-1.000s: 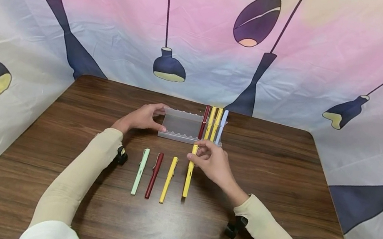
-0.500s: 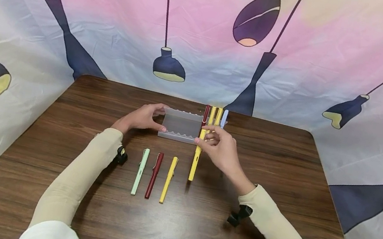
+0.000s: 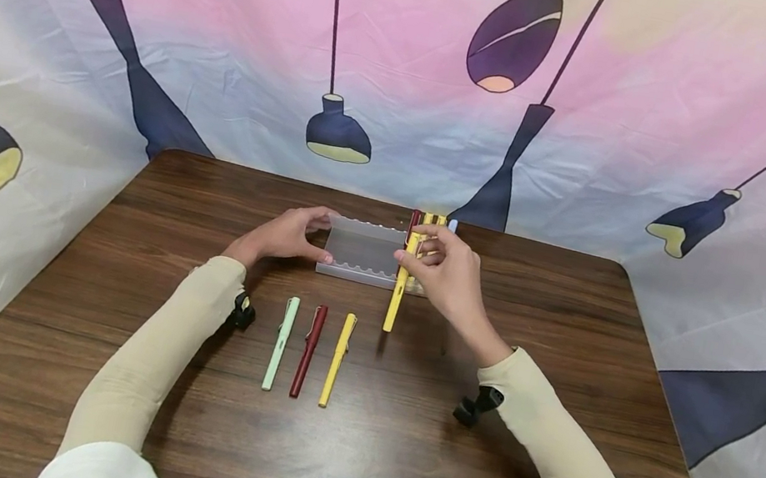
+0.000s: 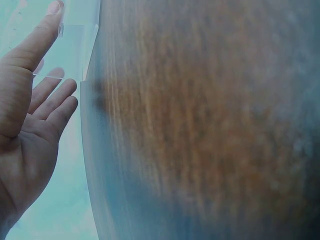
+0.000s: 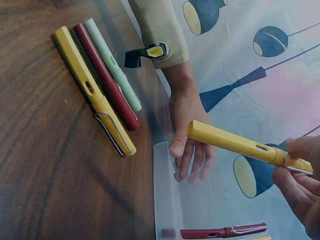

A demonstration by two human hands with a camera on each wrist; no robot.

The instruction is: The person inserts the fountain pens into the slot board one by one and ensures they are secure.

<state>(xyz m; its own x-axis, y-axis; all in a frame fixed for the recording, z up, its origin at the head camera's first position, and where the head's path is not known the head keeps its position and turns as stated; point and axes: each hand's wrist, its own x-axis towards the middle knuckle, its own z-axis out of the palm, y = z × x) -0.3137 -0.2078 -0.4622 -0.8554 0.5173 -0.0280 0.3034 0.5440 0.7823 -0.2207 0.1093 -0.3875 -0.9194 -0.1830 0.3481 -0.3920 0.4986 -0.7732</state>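
My right hand (image 3: 448,279) pinches a yellow pen (image 3: 398,296) by its clip end, between thumb and fingers. The pen hangs over the front edge of a clear notched pen rack (image 3: 362,249), its free end pointing toward me. At the rack's left end, my left hand (image 3: 287,233) holds it, thumb at the front edge and fingers behind. In the rack's right part sit a dark red pen (image 5: 225,233), two yellow pens (image 3: 435,219) and a light blue pen (image 3: 453,225), mostly hidden by my right hand.
In front of the rack, a mint green pen (image 3: 280,343), a dark red pen (image 3: 308,351) and another yellow pen (image 3: 336,361) lie side by side on the wooden table (image 3: 229,433). A cloth backdrop (image 3: 227,78) printed with lamps hangs behind the table.
My right hand has lifted the yellow pen off the table and carried it away from me, up to the rack. My left hand and the three lying pens have stayed put.
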